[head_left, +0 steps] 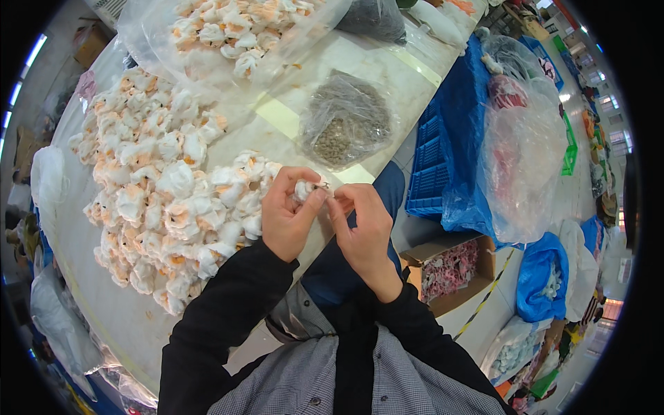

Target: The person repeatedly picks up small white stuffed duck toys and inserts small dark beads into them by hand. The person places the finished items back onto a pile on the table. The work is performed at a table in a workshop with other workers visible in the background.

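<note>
Hands — left (285,218), right (365,225) — meet at white tuft (302,189) (both curled)

Bright, diffuse light glints off the pellet bag (346,119), while fisheye distortion bends the outer edges.

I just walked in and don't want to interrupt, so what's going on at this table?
A person is working on a small white fluffy piece. The left hand holds it, and the fingers of the right hand are at its edge; whether they grip it is hard to tell. A big pile of white and pale-orange pieces covers the table's left side, and a clear bag of small brownish pellets lies just beyond the hands.
</note>
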A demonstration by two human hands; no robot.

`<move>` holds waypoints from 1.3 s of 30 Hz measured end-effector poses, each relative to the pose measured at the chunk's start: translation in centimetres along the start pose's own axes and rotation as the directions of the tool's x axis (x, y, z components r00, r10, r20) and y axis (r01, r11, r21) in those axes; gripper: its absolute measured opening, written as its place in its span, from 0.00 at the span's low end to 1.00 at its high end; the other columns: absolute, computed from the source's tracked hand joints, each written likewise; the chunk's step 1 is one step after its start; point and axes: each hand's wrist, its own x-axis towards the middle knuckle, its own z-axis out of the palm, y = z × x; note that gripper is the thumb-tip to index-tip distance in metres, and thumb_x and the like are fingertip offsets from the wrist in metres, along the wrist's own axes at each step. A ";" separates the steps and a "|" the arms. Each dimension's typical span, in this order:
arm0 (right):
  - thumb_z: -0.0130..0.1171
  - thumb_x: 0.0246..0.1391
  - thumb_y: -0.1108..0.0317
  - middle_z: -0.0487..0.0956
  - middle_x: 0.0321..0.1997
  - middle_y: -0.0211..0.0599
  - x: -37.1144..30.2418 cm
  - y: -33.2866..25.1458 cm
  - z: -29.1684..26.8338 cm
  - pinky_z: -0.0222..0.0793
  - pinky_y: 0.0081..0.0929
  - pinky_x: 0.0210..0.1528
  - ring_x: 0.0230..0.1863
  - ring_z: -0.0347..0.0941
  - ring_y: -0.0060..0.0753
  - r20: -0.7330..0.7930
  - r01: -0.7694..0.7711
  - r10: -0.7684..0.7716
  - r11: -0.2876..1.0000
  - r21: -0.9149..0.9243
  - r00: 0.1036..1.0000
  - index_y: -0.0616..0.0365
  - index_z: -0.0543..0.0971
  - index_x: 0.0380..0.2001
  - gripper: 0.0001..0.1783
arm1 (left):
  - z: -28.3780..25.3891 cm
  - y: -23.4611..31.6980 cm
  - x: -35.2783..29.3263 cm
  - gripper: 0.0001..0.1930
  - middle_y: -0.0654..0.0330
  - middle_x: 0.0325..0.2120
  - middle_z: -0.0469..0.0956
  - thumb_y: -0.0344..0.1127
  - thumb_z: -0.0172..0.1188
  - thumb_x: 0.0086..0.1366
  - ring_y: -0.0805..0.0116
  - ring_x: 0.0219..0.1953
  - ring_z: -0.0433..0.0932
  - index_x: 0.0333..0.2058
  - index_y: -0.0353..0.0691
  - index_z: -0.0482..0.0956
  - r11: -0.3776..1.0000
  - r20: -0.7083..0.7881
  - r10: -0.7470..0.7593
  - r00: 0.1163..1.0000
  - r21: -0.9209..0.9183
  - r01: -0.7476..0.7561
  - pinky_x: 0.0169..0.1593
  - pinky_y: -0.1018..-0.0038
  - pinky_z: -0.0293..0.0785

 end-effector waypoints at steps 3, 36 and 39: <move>0.71 0.55 0.76 0.80 0.39 0.41 0.3 -0.7 0.0 0.77 0.31 0.35 0.33 0.80 0.38 -0.001 -0.045 0.046 0.996 0.074 0.999 0.61 0.80 0.45 0.14 | 0.0 0.4 0.0 0.10 0.64 0.44 0.75 0.24 0.59 0.73 0.87 0.34 0.73 0.51 0.36 0.73 0.981 0.009 -0.119 0.993 -0.151 0.119 0.30 0.88 0.65; 0.73 0.53 0.74 0.80 0.30 0.38 1.5 1.2 -1.1 0.72 0.33 0.30 0.29 0.77 0.40 0.032 0.197 -0.195 0.980 -0.042 0.980 0.59 0.82 0.36 0.09 | -0.1 0.4 -0.4 0.14 0.58 0.48 0.79 0.24 0.62 0.73 0.84 0.41 0.75 0.55 0.32 0.75 0.983 -0.009 -0.165 0.986 -0.085 0.163 0.39 0.86 0.70; 0.70 0.56 0.75 0.79 0.28 0.39 1.6 1.1 -1.1 0.71 0.35 0.29 0.28 0.76 0.42 0.027 0.141 -0.141 0.990 -0.024 0.990 0.59 0.81 0.34 0.06 | -0.2 0.4 -0.4 0.14 0.57 0.50 0.79 0.23 0.62 0.73 0.82 0.45 0.77 0.55 0.31 0.75 0.982 0.016 -0.138 0.990 -0.124 0.139 0.42 0.86 0.73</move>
